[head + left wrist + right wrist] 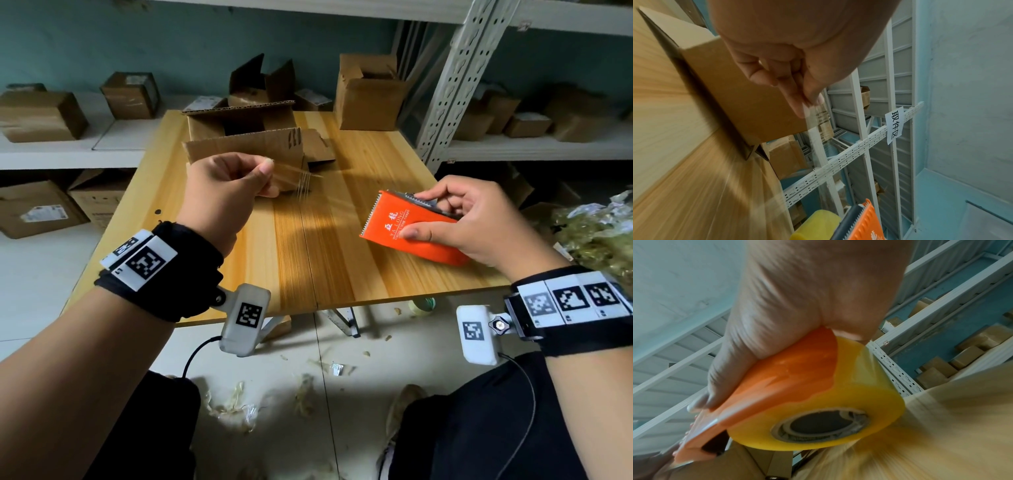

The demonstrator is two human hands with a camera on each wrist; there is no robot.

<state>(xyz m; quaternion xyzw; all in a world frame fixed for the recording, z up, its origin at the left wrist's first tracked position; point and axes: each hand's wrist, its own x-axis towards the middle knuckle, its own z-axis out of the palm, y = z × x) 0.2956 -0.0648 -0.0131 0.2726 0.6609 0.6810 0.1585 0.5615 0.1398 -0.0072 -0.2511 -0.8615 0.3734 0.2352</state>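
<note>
Faint tape strip (812, 118), roll (859, 386) partly under dispenser (407, 228)

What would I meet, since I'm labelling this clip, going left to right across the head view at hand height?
The person's left hand pinching a clear tape strip → orange tape dispenser with a toothed edge → right hand gripping it → crumpled yellowish plastic heap at the right edge.

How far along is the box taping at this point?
Done: a length of clear tape is drawn out of the orange dispenser. In hand: the left hand pinches the tape's end, and the right hand grips the dispenser above the table. Left: the cardboard box stands with flaps open; closing, sticking and cutting remain.
</note>
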